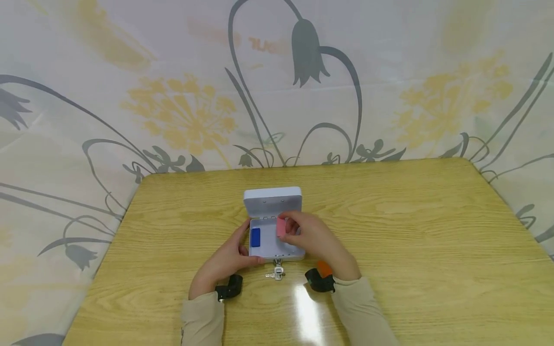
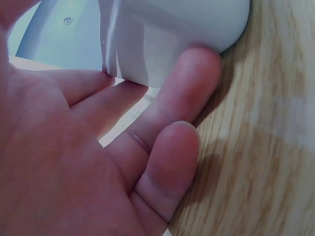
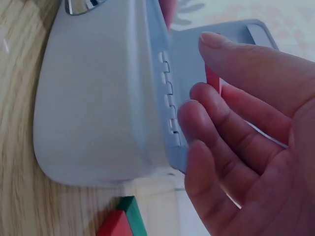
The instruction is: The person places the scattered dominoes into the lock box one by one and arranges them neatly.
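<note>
Flowery wall (image 1: 173, 105) behind a wood-look desk (image 1: 433, 230). Right-hand grip (image 1: 311, 233) has the pink block (image 1: 281, 227) pinched over the open white box (image 1: 268, 245), long side running front-to-back, roughly parallel with the blue block (image 1: 256, 237) off to its left. Left hand (image 1: 227, 257) holds the box's left side, so the right's way nearer the pink one. Faint orange lettering (image 1: 268, 45) on the wall, can't read it.

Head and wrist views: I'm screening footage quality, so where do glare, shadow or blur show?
Head: white glare streak on the table, in front of the white box; left wrist: dim, soft shadows beside the left hand; right wrist: patterned backdrop blurred beyond the right hand.
</note>
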`<control>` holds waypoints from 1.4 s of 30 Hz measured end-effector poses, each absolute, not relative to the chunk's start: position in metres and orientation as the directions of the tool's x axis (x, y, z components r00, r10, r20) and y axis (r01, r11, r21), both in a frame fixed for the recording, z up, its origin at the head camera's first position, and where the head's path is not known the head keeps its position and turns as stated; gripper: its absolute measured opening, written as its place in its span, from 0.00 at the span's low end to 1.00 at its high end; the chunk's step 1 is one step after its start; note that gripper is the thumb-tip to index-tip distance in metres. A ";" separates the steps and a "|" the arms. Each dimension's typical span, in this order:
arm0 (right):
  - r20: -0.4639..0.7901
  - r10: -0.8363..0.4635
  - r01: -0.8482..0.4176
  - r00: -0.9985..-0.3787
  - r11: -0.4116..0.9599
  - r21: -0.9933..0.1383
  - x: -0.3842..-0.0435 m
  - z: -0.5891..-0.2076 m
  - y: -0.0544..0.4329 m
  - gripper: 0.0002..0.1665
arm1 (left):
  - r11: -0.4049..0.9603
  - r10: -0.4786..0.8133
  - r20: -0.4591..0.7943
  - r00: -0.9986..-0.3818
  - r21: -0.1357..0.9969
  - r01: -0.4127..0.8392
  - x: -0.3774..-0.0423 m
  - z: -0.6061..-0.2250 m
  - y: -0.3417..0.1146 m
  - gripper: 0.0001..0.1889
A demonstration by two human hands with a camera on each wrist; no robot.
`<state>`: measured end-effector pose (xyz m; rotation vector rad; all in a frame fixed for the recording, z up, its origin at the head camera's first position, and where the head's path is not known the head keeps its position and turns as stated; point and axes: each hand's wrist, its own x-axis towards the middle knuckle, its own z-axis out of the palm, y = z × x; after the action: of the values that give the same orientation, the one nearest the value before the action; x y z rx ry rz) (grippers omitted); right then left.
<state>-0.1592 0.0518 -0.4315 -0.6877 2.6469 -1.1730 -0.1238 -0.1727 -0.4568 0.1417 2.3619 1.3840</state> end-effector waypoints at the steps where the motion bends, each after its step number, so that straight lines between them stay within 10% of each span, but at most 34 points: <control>1: 0.036 -0.476 -0.348 -0.879 0.586 -0.732 -0.160 -0.432 0.051 0.23 | 0.506 0.283 -0.284 -0.916 0.856 -0.109 -0.125 -0.458 -0.173 0.54; 42: -0.024 -0.559 -0.441 -0.829 0.680 -0.586 -0.171 -0.441 0.019 0.25 | 0.511 0.311 -0.262 -0.914 0.857 -0.072 -0.120 -0.443 -0.171 0.51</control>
<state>-0.1709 0.0191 -0.4407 -0.8103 2.6906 -0.8609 -0.1203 -0.1714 -0.4435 0.1977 2.3727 1.3721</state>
